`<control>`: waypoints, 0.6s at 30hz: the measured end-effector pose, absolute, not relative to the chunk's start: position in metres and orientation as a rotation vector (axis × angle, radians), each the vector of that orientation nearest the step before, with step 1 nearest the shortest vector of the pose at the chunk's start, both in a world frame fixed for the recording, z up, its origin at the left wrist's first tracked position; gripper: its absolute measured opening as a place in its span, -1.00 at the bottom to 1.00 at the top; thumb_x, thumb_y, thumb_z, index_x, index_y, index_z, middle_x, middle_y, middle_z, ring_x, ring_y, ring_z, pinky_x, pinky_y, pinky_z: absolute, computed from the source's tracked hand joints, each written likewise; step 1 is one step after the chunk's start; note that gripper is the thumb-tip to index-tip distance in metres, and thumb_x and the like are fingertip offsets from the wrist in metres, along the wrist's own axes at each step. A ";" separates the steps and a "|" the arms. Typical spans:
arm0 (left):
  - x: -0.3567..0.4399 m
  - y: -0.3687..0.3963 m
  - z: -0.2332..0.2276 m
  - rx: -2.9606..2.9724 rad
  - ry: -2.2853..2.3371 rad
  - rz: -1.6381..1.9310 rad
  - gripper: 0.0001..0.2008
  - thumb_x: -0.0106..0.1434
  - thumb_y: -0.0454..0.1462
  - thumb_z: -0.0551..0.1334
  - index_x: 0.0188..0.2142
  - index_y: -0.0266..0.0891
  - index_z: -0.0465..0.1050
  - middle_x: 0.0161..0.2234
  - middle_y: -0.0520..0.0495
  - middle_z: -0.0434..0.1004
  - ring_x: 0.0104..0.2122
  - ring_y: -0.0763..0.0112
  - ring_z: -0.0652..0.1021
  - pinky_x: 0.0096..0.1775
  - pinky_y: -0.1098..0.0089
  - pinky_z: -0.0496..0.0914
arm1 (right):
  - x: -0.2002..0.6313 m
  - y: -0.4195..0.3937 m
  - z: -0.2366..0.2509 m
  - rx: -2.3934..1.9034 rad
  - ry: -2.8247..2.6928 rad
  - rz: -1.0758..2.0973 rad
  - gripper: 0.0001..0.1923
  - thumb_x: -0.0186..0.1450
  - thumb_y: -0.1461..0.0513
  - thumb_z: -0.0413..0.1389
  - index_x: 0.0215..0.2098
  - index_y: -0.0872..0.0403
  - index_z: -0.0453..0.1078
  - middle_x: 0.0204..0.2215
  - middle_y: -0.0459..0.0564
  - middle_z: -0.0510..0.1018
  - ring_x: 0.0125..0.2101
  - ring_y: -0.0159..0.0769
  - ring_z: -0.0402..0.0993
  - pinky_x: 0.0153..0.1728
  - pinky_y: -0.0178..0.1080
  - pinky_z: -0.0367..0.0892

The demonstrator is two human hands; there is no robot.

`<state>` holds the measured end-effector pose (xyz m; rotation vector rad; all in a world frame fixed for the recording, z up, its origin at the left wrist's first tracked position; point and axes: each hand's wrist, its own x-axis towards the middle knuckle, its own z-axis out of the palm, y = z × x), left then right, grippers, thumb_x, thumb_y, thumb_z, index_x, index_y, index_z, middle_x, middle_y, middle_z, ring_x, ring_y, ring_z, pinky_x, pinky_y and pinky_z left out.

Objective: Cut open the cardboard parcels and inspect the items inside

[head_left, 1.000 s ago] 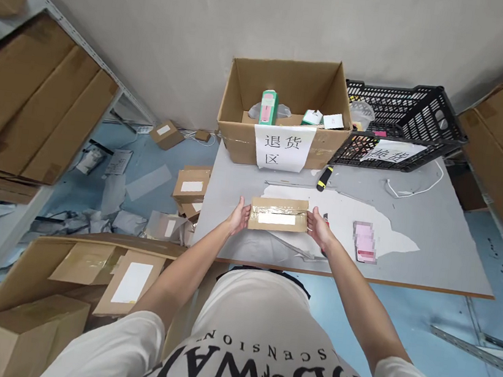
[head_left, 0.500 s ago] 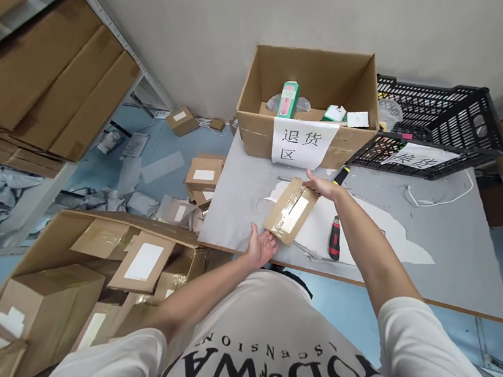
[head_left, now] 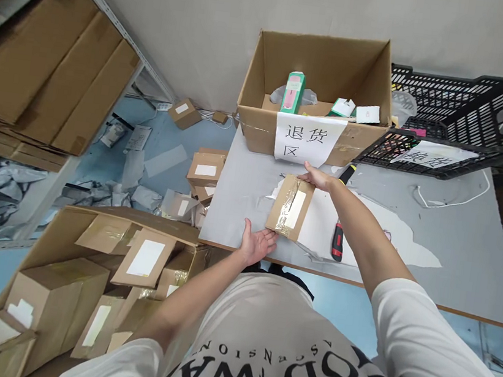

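Observation:
A small taped cardboard box (head_left: 289, 208) with a white label is tilted over the near-left part of the table. My right hand (head_left: 318, 177) grips its far end, the fingers partly hidden by the box. At the near end, my left hand (head_left: 257, 244) lies palm up, thumb spread away, fingertips touching the box's lower edge or just under it. To the right of the box, a red and black utility knife (head_left: 338, 242) lies on white paper (head_left: 380, 227). Another yellow and black tool handle (head_left: 348, 173) shows beyond my right wrist.
Behind stands a large open carton (head_left: 259, 131) with small green-and-white boxes inside. Beside it is a black plastic crate (head_left: 468, 127). A white cable (head_left: 451, 203) lies on the grey table (head_left: 487, 263). At lower left, a big carton (head_left: 40, 241) holds several parcels; shelving (head_left: 59, 191) rises further left.
The view has shifted slightly. The small box has turned a little more upright between my hands, and my left hand sits slightly further left of its near edge.

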<state>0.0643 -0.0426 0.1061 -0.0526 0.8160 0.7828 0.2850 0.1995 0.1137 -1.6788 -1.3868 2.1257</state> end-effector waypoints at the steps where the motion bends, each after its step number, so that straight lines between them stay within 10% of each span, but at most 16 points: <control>1: 0.059 -0.040 0.105 -0.039 0.849 0.732 0.06 0.00 0.39 -0.35 0.08 -0.34 0.30 0.26 -0.26 0.07 0.27 0.12 0.06 0.17 0.14 0.09 | 0.286 0.198 0.113 -1.683 -1.376 2.081 -0.16 0.23 -0.27 -0.29 -0.11 0.17 0.50 -0.07 0.10 0.54 0.08 -0.03 0.33 0.15 -0.13 0.13; 10: 0.020 0.031 0.112 0.313 1.179 0.549 -0.16 0.14 0.30 -0.29 0.11 -0.18 0.24 0.26 -0.12 0.09 0.29 0.18 -0.01 0.16 0.17 0.10 | 0.316 0.117 0.112 -1.457 -0.821 1.561 -0.29 0.30 -0.18 -0.31 0.16 0.07 0.22 0.26 0.04 0.14 0.25 -0.26 0.02 0.23 -0.10 -0.02; 18: 0.039 0.083 0.122 0.408 1.014 0.470 -0.08 0.10 0.32 -0.34 0.11 -0.19 0.29 0.22 -0.17 0.18 0.28 0.17 0.01 0.17 0.16 0.09 | 0.294 0.005 0.096 -1.306 -0.462 1.879 -0.18 0.23 -0.24 -0.48 0.09 -0.01 0.27 0.17 0.08 0.30 0.12 -0.20 0.27 0.00 -0.10 0.34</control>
